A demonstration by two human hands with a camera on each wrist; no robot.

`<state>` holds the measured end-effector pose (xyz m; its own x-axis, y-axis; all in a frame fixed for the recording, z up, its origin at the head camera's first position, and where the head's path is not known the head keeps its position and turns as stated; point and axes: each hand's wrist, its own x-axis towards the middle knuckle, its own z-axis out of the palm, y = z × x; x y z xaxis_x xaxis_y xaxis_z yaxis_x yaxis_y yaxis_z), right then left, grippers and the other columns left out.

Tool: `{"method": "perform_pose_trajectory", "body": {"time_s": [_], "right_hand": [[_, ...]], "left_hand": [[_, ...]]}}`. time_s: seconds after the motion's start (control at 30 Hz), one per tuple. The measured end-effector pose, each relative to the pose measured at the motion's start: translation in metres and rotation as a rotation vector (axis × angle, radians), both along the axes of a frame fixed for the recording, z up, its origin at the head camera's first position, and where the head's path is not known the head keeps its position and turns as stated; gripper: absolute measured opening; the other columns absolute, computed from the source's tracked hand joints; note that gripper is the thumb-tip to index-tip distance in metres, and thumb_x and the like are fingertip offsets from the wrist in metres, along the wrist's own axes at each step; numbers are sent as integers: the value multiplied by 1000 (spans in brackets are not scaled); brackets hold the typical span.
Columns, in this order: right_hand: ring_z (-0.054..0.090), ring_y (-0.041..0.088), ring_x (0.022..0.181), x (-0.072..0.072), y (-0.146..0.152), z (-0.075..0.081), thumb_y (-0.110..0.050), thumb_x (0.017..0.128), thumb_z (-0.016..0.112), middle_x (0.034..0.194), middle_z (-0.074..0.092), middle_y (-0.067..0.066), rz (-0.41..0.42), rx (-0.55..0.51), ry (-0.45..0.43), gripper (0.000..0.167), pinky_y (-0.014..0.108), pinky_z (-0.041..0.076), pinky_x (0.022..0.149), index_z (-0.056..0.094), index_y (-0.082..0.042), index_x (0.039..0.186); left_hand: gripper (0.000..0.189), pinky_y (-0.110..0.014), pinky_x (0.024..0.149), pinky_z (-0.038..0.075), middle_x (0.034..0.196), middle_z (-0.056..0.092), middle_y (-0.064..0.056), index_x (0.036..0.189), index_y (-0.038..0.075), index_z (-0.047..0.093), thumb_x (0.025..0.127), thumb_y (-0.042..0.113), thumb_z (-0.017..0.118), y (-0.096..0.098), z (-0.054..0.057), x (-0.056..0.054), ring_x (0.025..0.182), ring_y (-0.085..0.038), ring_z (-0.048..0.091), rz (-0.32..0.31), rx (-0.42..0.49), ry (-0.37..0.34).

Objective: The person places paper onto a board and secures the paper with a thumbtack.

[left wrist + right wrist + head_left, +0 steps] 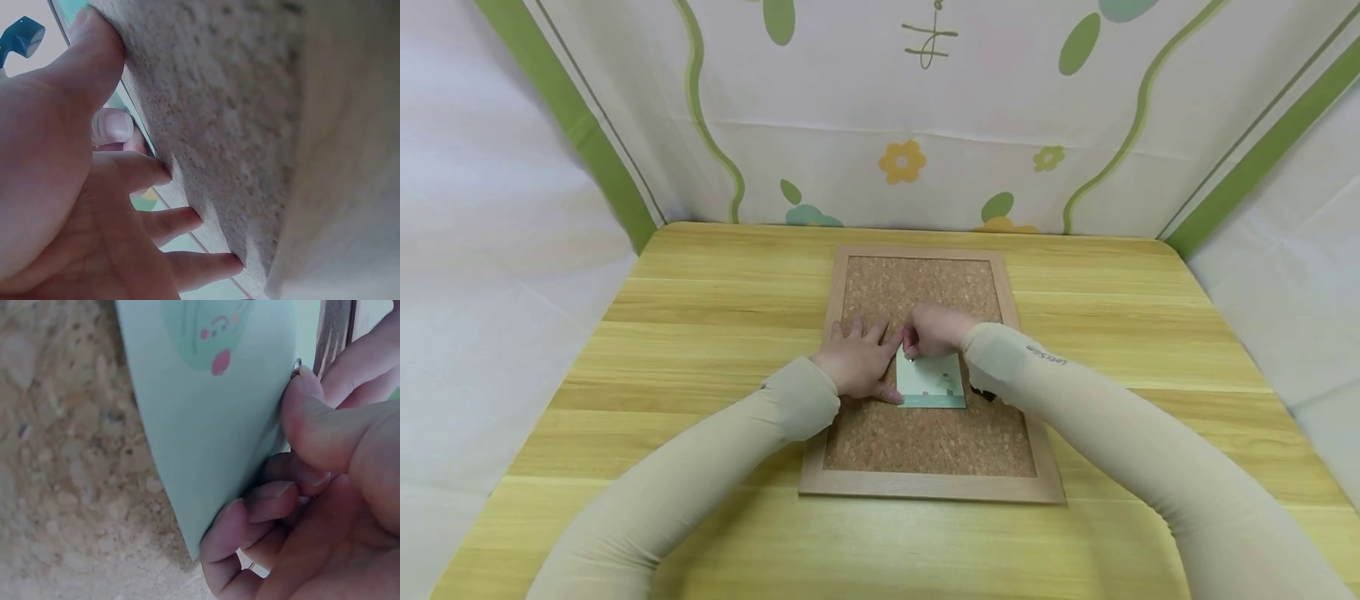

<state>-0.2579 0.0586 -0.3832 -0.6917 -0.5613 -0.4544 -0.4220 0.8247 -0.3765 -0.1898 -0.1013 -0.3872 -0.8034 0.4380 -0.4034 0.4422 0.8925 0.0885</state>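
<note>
A pale mint card (931,382) with a teal lower strip and small printed pictures lies on the framed corkboard (925,446). My left hand (856,364) rests on the cork at the card's left side with its fingers spread, the thumb at the card's lower left corner. Over the upper part of the card, my right hand (938,327) has its thumb and curled fingers around a small shiny metal thumbtack (297,364) near the upper left corner. In the right wrist view the thumb (306,403) presses at the tack, and only its silvery edge shows.
The corkboard's light wooden frame (925,485) lies on a wood-grain table (700,333). Behind the table hangs a white curtain (820,92) printed with flowers and leaves. A dark object (983,393) shows beneath the right wrist.
</note>
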Motion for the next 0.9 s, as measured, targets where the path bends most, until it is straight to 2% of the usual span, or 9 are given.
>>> {"method": "perform_pose_trajectory", "body": {"time_s": [0.23, 0.37, 0.57, 0.7, 0.9], "right_hand": [[52, 13, 67, -5, -6, -4, -14, 94, 70, 77, 60, -1, -4, 32, 8, 14, 25, 40, 61, 67, -13, 80], [52, 13, 67, -7, -6, -7, -14, 93, 71, 76, 60, -1, -26, 27, -2, 15, 26, 40, 60, 67, -13, 79], [55, 15, 73, -7, 2, -10, -13, 94, 70, 80, 62, 0, -6, -86, -45, 11, 28, 43, 66, 68, -11, 83], [54, 17, 77, -10, 15, -1, -16, 95, 67, 88, 62, 2, -22, -167, -34, 6, 30, 44, 67, 68, -11, 92], [52, 17, 68, -12, 41, 28, -17, 95, 65, 80, 61, 3, -47, -292, 145, 8, 33, 44, 62, 70, -10, 93]], "left_hand": [[106, -68, 110, 13, 165, 5, -16, 161, 15, 12, 83, 68, 60, -2, -1, -3, 145, -52, 5, 4, 0, 1], [106, -68, 110, 12, 165, 5, -15, 161, 16, 11, 83, 68, 60, -4, -5, -5, 145, -52, 5, 1, 0, 4], [106, -69, 110, 12, 164, 6, -15, 161, 16, 12, 83, 69, 59, -7, -11, -5, 145, -52, 6, -7, 0, 3], [105, -71, 109, 11, 165, 5, -15, 161, 17, 12, 83, 69, 60, -8, -11, -6, 145, -52, 5, -3, 19, -12], [105, -71, 109, 5, 165, 0, -13, 161, 19, 9, 83, 68, 60, -11, -13, -11, 146, -49, 0, 16, 39, -33]]}}
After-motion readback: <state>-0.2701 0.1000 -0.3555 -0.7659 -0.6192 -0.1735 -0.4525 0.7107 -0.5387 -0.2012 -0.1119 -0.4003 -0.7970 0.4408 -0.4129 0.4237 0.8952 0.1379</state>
